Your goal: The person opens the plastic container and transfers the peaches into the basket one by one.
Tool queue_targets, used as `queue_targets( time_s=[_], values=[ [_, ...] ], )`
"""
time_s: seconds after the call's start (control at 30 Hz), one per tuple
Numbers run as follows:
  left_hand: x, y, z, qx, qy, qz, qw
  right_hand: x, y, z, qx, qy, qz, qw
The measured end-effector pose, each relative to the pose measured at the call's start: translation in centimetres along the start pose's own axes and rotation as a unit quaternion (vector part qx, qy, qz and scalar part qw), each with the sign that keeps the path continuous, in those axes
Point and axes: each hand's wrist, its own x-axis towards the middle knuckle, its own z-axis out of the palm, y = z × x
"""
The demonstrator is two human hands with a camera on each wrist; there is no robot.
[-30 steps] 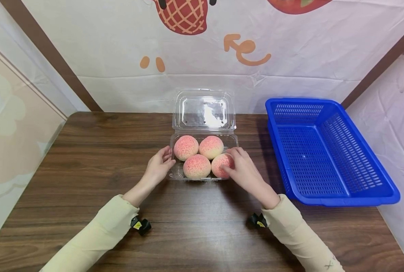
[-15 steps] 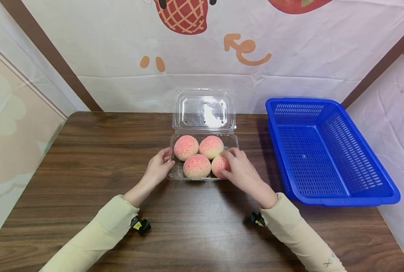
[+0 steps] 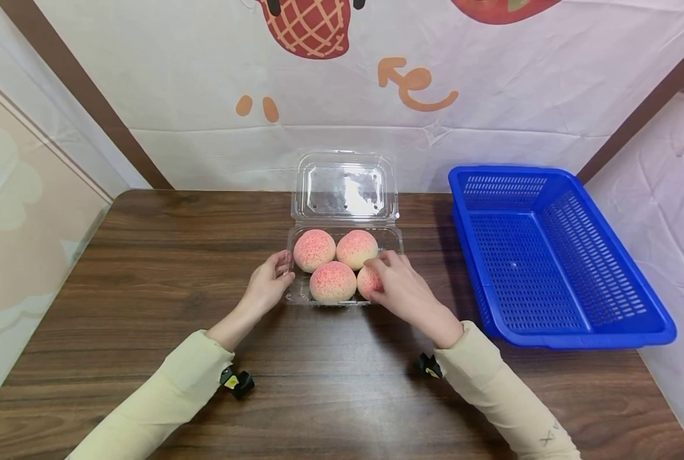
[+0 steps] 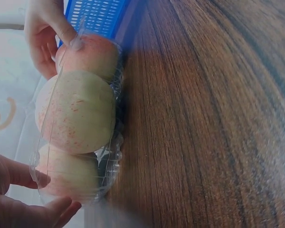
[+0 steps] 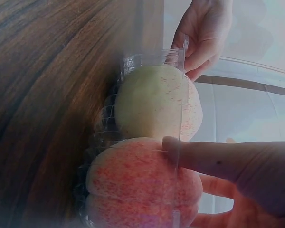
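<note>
Several pink-speckled, cream-coloured peaches sit in a clear plastic clamshell box (image 3: 300,292) on the table. Its hinged lid (image 3: 344,188) is raised at the back. My right hand (image 3: 408,291) holds the front right peach (image 3: 368,282), thumb on the near side and fingers over the top, hiding much of it. In the right wrist view the thumb presses on that peach (image 5: 133,185) over the box's rim. My left hand (image 3: 267,285) grips the box's left side by its rim. Beside it lie the front left peach (image 3: 333,282) and back left peach (image 3: 314,250).
A blue perforated plastic basket (image 3: 583,340) stands at the right of the brown wooden table (image 3: 204,249). Behind the table hangs a white printed cloth (image 3: 204,153). Another peach (image 3: 357,249) sits at the back right inside the box.
My right hand has moved slightly left, its fingers closing further over the front right peach and covering more of it. The left hand and box look still.
</note>
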Motion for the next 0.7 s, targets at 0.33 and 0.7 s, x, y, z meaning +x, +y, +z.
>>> queue_targets(
  time_s=[0.33,0.7],
  values=[
    [0.1,-0.2,0.1,0.009,-0.007,-0.010,0.9999,0.7,-0.4,-0.4,-0.043,-0.051,0.002,0.9977],
    [-0.1,-0.2,0.1,0.031,-0.012,-0.010,0.9994,1.6,-0.5,-0.8,-0.060,-0.115,-0.005,0.9916]
  ],
)
